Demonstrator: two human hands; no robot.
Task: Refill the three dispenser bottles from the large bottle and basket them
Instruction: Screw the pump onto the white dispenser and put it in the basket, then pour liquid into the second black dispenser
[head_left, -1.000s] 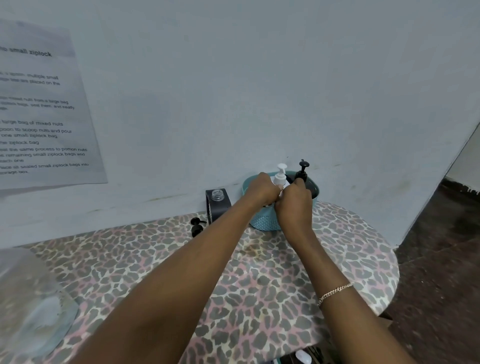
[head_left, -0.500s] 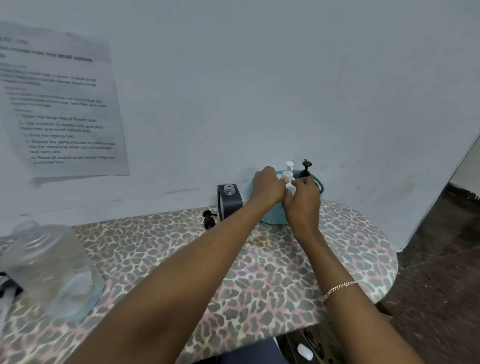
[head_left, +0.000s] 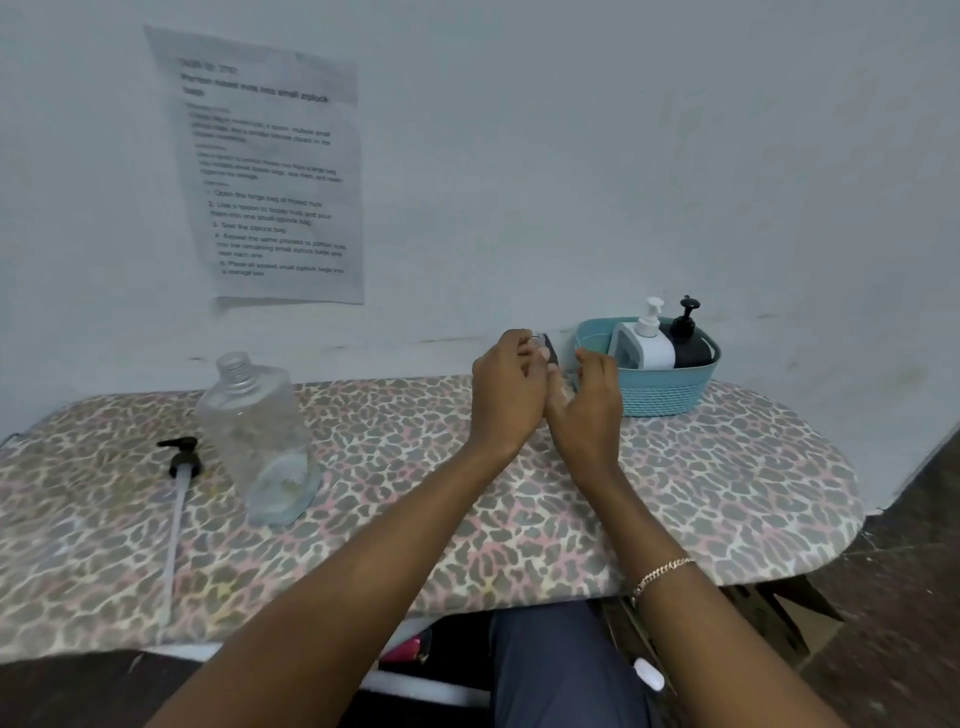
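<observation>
A white dispenser bottle (head_left: 644, 349) and a black dispenser bottle (head_left: 690, 344), both with pumps on, stand in the teal basket (head_left: 655, 397) at the back right. A third, dark bottle (head_left: 549, 349) with an open neck stands just left of the basket, mostly hidden by my left hand (head_left: 506, 387). That hand's curved fingers are at the bottle's neck; a grip is not visible. My right hand (head_left: 589, 408) hovers between this bottle and the basket, fingers relaxed and holding nothing. The large clear bottle (head_left: 257, 434) stands uncapped at the left.
A black pump with a long tube (head_left: 179, 470) lies on the leopard-print table (head_left: 727, 483) left of the large bottle. A printed sheet (head_left: 270, 171) hangs on the wall behind. The table's rounded right end drops off to the floor.
Both hands have let go of the white bottle, which now stands in the basket, and moved left toward the open dark bottle. The view has swung left, showing the large bottle fully.
</observation>
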